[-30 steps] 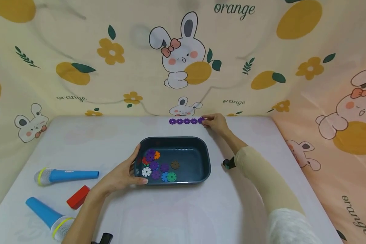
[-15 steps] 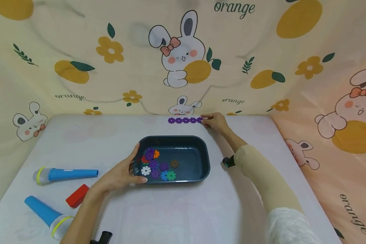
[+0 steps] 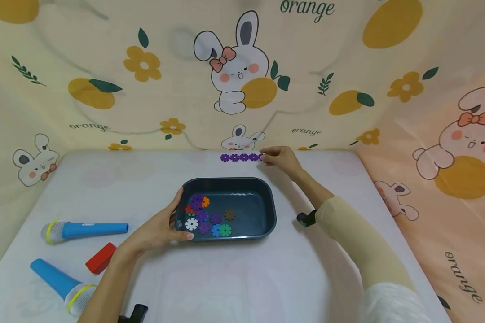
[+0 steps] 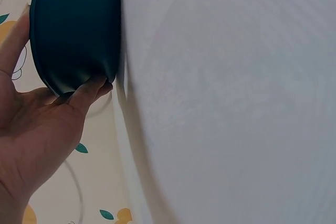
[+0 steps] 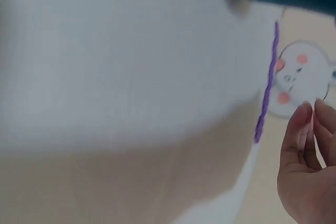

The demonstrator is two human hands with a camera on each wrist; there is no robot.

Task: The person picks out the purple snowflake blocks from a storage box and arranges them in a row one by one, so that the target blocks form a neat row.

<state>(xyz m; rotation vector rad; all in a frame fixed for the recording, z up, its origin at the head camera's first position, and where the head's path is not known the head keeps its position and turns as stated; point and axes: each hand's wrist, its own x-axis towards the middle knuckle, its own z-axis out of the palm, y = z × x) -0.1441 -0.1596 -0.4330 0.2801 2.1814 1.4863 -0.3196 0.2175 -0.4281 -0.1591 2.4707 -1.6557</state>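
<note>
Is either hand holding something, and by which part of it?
The left hand holds the dark blue tray by its left end. The right hand, near the row of purple snowflake discs, visibly holds nothing.

wht tabletop (image 3: pixel 214 287), bunny-print backdrop (image 3: pixel 186 96), peach R wall (image 3: pixel 420 134)

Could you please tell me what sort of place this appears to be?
Probably a tabletop play or filming corner: a rabbit-and-orange printed backdrop stands behind the white table, which bears toy-like blue microphones, and there is a dark tray of colourful toothed discs.
</note>
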